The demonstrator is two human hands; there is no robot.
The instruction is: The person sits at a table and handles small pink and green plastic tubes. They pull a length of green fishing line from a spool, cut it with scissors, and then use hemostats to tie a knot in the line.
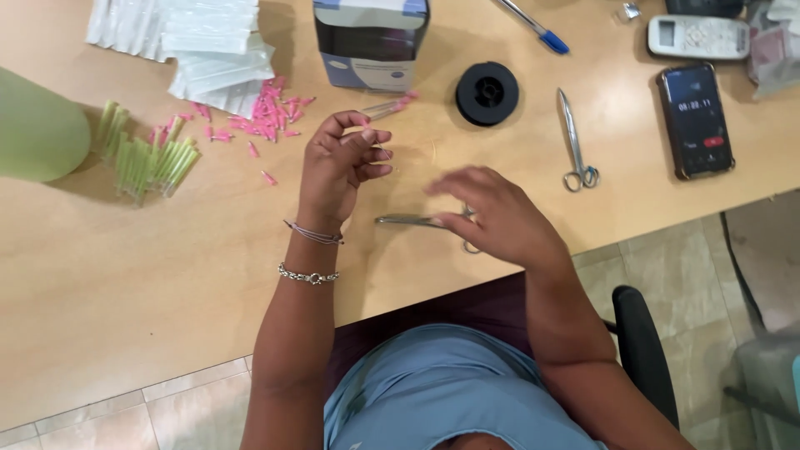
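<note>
- Up at the far edge of the pale wooden table (108, 275) stands a dark blue and white cardboard box (371, 42) with a pale oval label low on its front, no lid visible
- To its left lies a stack of clear, flat plastic packets (200, 46), overlapping one another, with loose small pink plastic caps (267, 112) spilled just beside them
- Further left, a bundle of slim green tubes (146, 158) rests near a large pale green rounded object (37, 125)
- Right of the box sit a black round spool (487, 93), slim steel scissors (575, 142), a blue-capped pen (537, 29), a white remote control (698, 36) and a black phone (695, 119) with a lit screen
- The left hand (337, 167) is raised above the table, fingers curled together, pinching a thin clear tube with a pink tip (387, 107) that points toward the box
- The right hand (500, 217), blurred, hovers palm down with fingers spread and loose, just over a second pair of steel scissors (417, 221) lying flat near the table's front edge; whether it touches them I cannot tell
</note>
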